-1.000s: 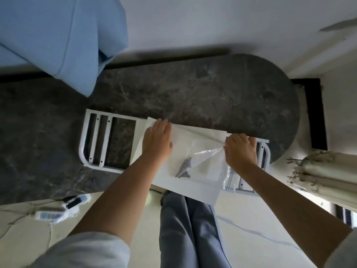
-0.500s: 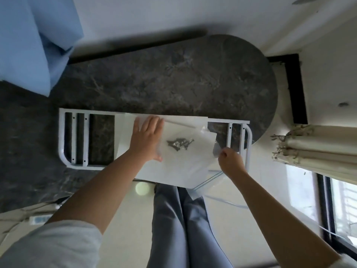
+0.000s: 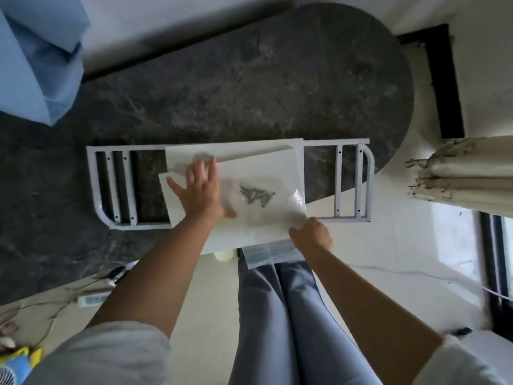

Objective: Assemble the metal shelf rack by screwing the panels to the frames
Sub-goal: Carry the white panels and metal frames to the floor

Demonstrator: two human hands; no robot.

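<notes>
A white metal frame [image 3: 111,187] with slatted ends lies flat on the dark marble table [image 3: 249,93]. A white panel [image 3: 236,152] and a sheet of paper [image 3: 266,226] lie across its middle. A small heap of dark screws [image 3: 256,195] rests on the paper under clear plastic. My left hand [image 3: 201,190] lies flat with spread fingers on the paper, left of the screws. My right hand [image 3: 311,234] is closed on the clear plastic bag [image 3: 273,254] at the paper's near right corner, and the bag hangs over the table edge.
A blue cloth [image 3: 36,54] hangs at the far left. A power strip [image 3: 93,298] and cables lie on the pale floor at the left. Bundled cream curtains [image 3: 466,170] and a window are at the right. My legs [image 3: 286,315] are below the table edge.
The view has shifted down and right. My right hand has drawn the plastic bag toward me, off the screws, which now lie in a heap on the paper. My left hand has slid left.
</notes>
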